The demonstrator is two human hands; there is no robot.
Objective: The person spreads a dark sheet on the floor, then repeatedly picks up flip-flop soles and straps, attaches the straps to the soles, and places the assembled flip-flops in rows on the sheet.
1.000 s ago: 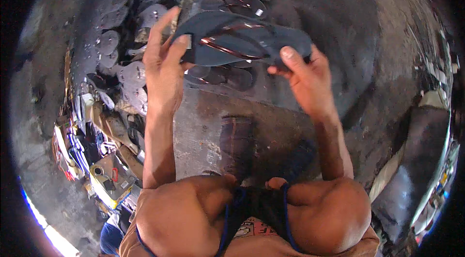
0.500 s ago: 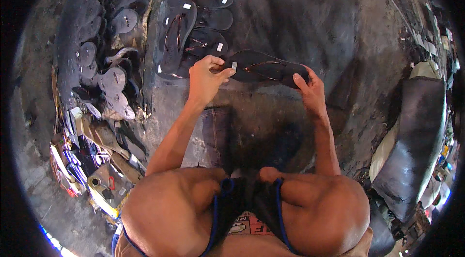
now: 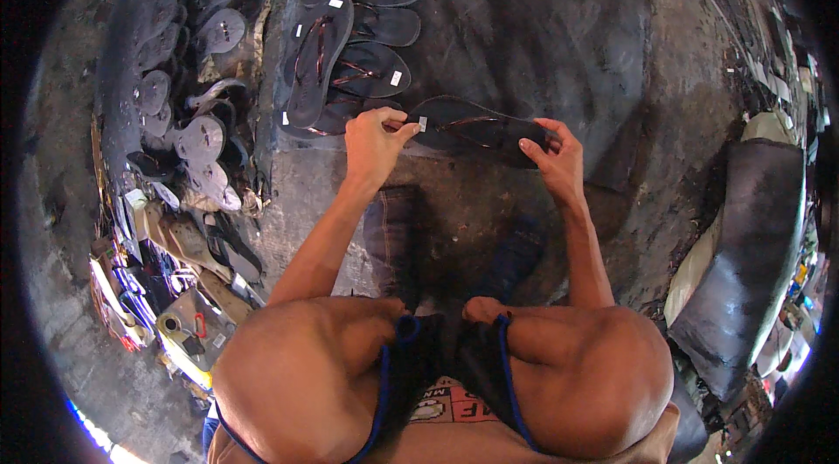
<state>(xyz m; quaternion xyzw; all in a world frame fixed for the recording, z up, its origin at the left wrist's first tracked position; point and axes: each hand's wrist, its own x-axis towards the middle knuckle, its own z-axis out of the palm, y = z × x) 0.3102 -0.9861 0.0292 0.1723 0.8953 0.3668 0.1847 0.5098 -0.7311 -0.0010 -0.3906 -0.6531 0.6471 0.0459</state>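
Observation:
A black flip-flop (image 3: 476, 110) with shiny brown straps lies crosswise in front of me on or just above the dark mat. My left hand (image 3: 372, 145) pinches its left end between thumb and fingers, beside a small white sticker (image 3: 423, 123) on the sole. Around the opposite end close the thumb and fingers of my right hand (image 3: 559, 158). Just left of it are stacked more flip-flops of the same sort, among them one set at an angle (image 3: 321, 62) and one with a white sticker near its end (image 3: 374, 68).
Rows of dark soles (image 3: 223, 31) fill the far left. Below them lies a heap of foot-shaped pieces and scraps (image 3: 179, 237). A dark mat (image 3: 542, 27) stretches ahead. At right rests a large black padded bundle (image 3: 743, 254), with clutter beyond it.
My right hand has shifted slightly left along the flip-flop. The stacked flip-flops appear a little higher in view. My left hand keeps its pinch near the sticker.

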